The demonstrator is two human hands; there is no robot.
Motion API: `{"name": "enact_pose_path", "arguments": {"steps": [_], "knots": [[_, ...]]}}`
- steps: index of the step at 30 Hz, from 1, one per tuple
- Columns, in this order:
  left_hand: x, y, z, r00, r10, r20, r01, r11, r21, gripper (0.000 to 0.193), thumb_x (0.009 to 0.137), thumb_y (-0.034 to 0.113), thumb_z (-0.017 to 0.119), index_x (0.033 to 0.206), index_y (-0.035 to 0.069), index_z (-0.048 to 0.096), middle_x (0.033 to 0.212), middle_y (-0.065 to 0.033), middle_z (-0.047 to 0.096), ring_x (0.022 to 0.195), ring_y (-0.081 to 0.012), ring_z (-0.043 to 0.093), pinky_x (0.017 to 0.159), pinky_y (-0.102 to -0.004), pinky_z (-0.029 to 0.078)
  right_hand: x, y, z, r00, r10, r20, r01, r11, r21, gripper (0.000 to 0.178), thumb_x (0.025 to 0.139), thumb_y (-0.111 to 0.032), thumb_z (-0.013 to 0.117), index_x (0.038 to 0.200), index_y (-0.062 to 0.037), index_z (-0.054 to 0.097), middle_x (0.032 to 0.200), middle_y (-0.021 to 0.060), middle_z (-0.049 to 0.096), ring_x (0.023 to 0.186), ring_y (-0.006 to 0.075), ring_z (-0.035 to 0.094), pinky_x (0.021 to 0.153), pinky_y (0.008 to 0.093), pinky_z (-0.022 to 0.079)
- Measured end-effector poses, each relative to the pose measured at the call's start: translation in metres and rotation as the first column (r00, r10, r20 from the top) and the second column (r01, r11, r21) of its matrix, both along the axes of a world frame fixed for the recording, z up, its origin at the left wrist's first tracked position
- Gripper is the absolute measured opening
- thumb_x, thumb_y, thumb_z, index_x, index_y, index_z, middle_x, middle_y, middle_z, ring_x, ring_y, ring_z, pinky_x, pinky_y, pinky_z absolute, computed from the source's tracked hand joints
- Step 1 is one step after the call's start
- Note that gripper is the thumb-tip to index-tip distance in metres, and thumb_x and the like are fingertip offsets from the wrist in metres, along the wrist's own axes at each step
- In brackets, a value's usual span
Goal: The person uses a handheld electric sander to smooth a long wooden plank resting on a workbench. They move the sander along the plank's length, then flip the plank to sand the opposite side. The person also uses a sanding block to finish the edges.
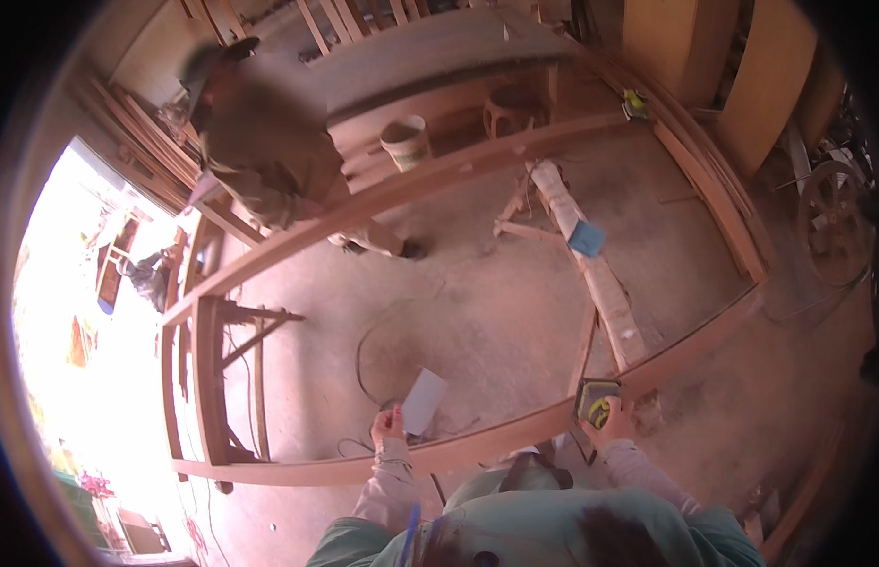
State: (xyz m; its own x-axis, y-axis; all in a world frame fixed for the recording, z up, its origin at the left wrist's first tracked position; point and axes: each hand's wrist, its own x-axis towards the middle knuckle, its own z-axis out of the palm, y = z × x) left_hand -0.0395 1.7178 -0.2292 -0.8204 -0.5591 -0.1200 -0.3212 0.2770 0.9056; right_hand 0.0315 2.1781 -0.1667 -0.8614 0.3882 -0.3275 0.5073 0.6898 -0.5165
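Note:
Between the fingers of my left hand (389,425) is a pale, rectangular sheet (423,402), held up by its edge; it looks like paper or the back of sandpaper. My right hand (610,427) is wrapped round a yellow-green and black palm sander (598,399), which rests at the near beam (515,425) of a large wooden frame. Both hands are at this near beam, apart from each other. Inside the frame, a padded trestle (590,283) carries a blue square pad (587,238).
A second yellow-green tool (635,105) sits on the far beam's right end. Behind the far beam (411,184) stand a co-worker (269,142), a bucket (406,144) and a stool (513,111). A cable (362,359) lies on the floor; boards (770,85) lean at the right.

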Motion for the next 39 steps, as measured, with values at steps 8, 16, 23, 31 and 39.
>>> {"name": "enact_pose_path", "arguments": {"steps": [8,16,23,31,39], "knots": [[-0.019,0.025,0.039,0.997,-0.036,0.075,0.051,0.978,-0.202,0.032,0.086,0.033,0.076,0.078,0.003,0.067,0.061,0.0017,0.057,0.057,-0.0066,0.047,0.054,-0.0258,0.041,-0.011,-0.006,-0.007,0.938,-0.331,0.1,0.344,0.925,-0.161,0.08,0.069,-0.044,0.081,0.129,-0.0118,0.038,0.119,0.0268,0.047,0.105,0.0416,0.056,0.09,0.0482,0.047],[0.002,0.051,0.04,0.991,0.012,0.132,0.018,0.974,-0.226,0.033,0.085,0.034,0.077,0.077,0.002,0.069,0.061,0.0008,0.056,0.057,-0.0071,0.047,0.054,-0.0262,0.041,-0.015,0.014,-0.013,0.892,-0.407,0.197,0.45,0.84,-0.303,0.088,0.065,-0.047,0.086,0.127,-0.0097,0.035,0.116,0.0273,0.058,0.105,0.0423,0.061,0.09,0.0478,0.049],[-0.001,0.104,0.063,0.98,-0.035,0.196,0.087,0.961,-0.262,0.032,0.085,0.034,0.077,0.079,0.003,0.07,0.063,0.0008,0.058,0.058,-0.0064,0.048,0.056,-0.0249,0.043,-0.018,0.019,-0.021,0.93,-0.334,0.153,0.367,0.841,-0.398,0.084,0.067,-0.049,0.085,0.125,-0.009,0.038,0.106,0.0219,0.065,0.099,0.0374,0.066,0.085,0.0453,0.052],[-0.033,0.135,0.06,0.967,-0.195,0.167,0.2,0.98,-0.019,0.031,0.087,0.033,0.076,0.079,0.003,0.069,0.065,0.0016,0.059,0.059,-0.0063,0.049,0.057,-0.0251,0.045,-0.024,0.021,0.003,0.973,-0.202,0.113,0.225,0.941,-0.253,0.091,0.067,-0.05,0.083,0.129,-0.0004,0.039,0.127,0.0288,0.046,0.115,0.0438,0.052,0.095,0.0446,0.047],[-0.11,0.083,-0.019,0.92,-0.387,0.066,0.363,0.904,0.227,0.037,0.092,0.038,0.071,0.083,0.003,0.066,0.069,-0.0008,0.061,0.056,-0.0091,0.049,0.05,-0.0277,0.041,-0.023,0.01,0.015,0.914,-0.314,0.257,0.376,0.893,-0.245,0.085,0.065,-0.045,0.084,0.121,-0.0006,0.038,0.123,0.0288,0.046,0.113,0.0456,0.052,0.093,0.0478,0.047]]}}
